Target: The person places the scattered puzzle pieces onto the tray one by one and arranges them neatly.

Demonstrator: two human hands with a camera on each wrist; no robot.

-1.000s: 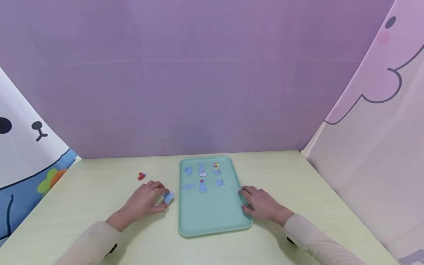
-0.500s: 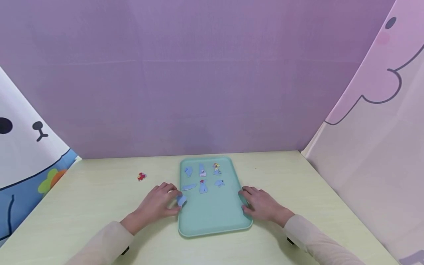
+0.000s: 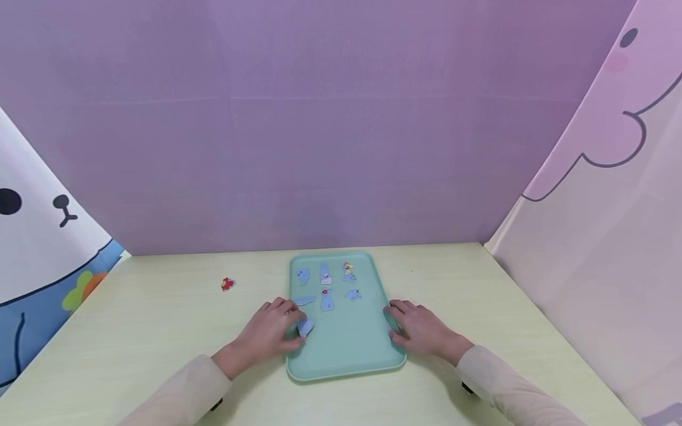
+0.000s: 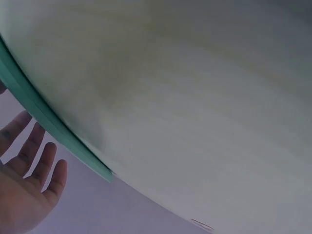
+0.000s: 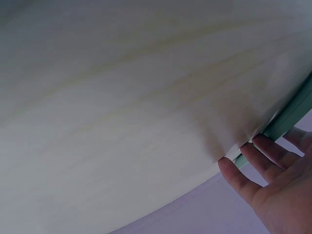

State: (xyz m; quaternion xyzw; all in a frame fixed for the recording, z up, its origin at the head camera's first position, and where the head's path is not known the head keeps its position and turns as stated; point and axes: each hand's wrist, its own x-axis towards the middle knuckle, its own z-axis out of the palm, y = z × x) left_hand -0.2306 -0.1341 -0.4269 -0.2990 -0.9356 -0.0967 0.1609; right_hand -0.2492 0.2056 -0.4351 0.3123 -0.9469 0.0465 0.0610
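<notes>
In the head view my left hand [image 3: 268,332] is over the left rim of a mint-green tray [image 3: 346,355]. Its thumb and index finger pinch a small flat light-blue cut-out piece [image 3: 305,328] low above the tray's left side; whether the piece touches the tray I cannot tell. The left wrist view shows the other fingers [image 4: 46,161] spread beside the rim, with the piece out of sight. At the right rim rests my right hand [image 3: 423,329], touching the edge. In the right wrist view its fingers [image 5: 236,178] are fairly straight, tips at the table and rim.
Several other cut-out pieces lie in two rows in the tray's far half, among them a blue piece with a red top [image 3: 327,300]. A red piece [image 3: 228,284] lies on the pale table [image 3: 176,307] at left. A purple cloth wall [image 3: 341,148] stands behind.
My left hand has moved right with the blue piece, from the table beside the tray to over its left side. The right hand stays at the right rim.
</notes>
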